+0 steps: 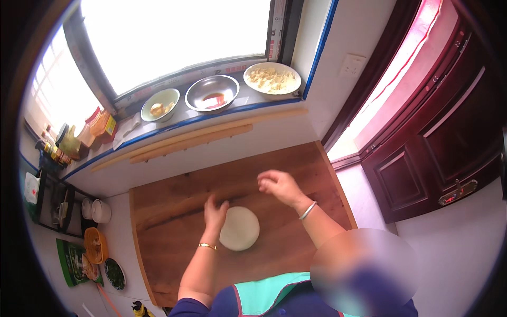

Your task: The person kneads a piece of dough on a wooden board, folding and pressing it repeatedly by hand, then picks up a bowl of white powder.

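A round, pale piece of dough (239, 228) lies flat on the brown wooden board (174, 253). Beside its left edge is my left hand (215, 215), thumb and fingers apart with nothing between them. I cannot tell whether that hand touches the dough. Up and to the right of the dough, over the board, hangs my right hand (280, 187). Its fingers are curled together, and whatever they may hold is hidden.
On the window sill stand a pale green bowl (152, 113), a steel bowl (193, 103) with reddish liquid and a white bowl (253, 90) of yellowish crumbs. Rolling pins (200, 141) hang below. An orange basket (94, 255) and a bowl of chopped greens (114, 274) are left.
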